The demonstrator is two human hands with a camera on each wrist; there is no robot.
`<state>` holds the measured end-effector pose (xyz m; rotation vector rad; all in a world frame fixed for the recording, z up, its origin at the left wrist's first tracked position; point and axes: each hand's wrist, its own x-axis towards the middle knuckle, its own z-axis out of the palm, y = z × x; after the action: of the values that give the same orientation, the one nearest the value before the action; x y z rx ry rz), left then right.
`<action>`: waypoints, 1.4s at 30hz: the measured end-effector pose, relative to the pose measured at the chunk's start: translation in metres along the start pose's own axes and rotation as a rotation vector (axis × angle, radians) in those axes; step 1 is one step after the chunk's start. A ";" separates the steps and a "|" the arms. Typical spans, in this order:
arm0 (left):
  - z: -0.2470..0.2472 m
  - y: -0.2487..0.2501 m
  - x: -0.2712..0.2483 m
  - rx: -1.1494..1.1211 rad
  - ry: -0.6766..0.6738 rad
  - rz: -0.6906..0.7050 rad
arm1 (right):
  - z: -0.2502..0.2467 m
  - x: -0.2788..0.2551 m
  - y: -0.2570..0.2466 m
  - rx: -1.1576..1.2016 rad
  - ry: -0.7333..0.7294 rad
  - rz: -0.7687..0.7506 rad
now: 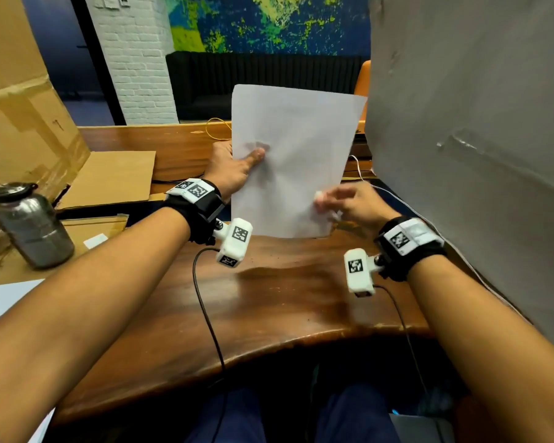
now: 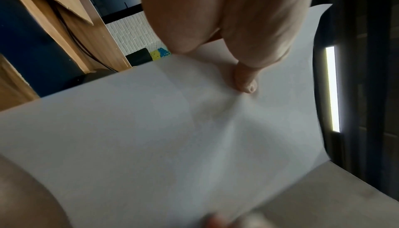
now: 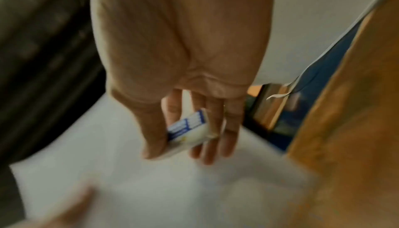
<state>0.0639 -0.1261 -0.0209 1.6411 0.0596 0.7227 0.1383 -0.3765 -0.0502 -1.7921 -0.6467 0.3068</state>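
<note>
A blank white sheet of paper (image 1: 291, 155) stands nearly upright over the wooden table (image 1: 269, 298), its lower edge close to the tabletop. My left hand (image 1: 237, 167) pinches the sheet at its left side, thumb (image 2: 246, 81) pressed on the front and the fingers hidden behind. The paper (image 2: 172, 137) dimples under that thumb. My right hand (image 1: 343, 203) is at the sheet's lower right and grips a small white eraser (image 1: 320, 196) between thumb and fingers. The eraser (image 3: 190, 132) has a blue-and-white sleeve and sits just over the paper (image 3: 151, 189); contact is blurred.
A grey metal bottle (image 1: 29, 225) stands at the left near cardboard boxes (image 1: 23, 116) and a flat cardboard piece (image 1: 109, 177). A large grey board (image 1: 477, 139) leans close on the right. White cables (image 1: 362, 177) run behind the sheet. Another white sheet (image 1: 0, 298) lies at the lower left.
</note>
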 end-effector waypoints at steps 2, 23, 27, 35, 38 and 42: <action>-0.007 0.002 0.001 0.006 0.004 -0.006 | -0.003 0.000 0.026 -0.267 0.010 0.211; -0.061 0.004 -0.010 0.053 0.111 -0.177 | 0.020 0.011 0.003 0.132 -0.058 0.049; -0.079 -0.010 -0.019 0.146 0.133 -0.241 | 0.042 0.015 0.007 -0.008 -0.149 0.020; -0.108 -0.027 -0.040 0.356 0.137 -0.311 | 0.071 0.008 0.015 -0.044 -0.207 0.075; -0.116 -0.036 -0.053 0.504 0.091 -0.378 | 0.078 0.007 0.016 -0.309 -0.248 0.084; -0.122 -0.046 -0.066 0.699 0.014 -0.517 | 0.094 0.007 0.012 -0.731 -0.310 -0.108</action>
<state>-0.0319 -0.0375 -0.0871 2.1504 0.7921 0.3165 0.0990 -0.2997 -0.0908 -2.4119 -1.1801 0.2983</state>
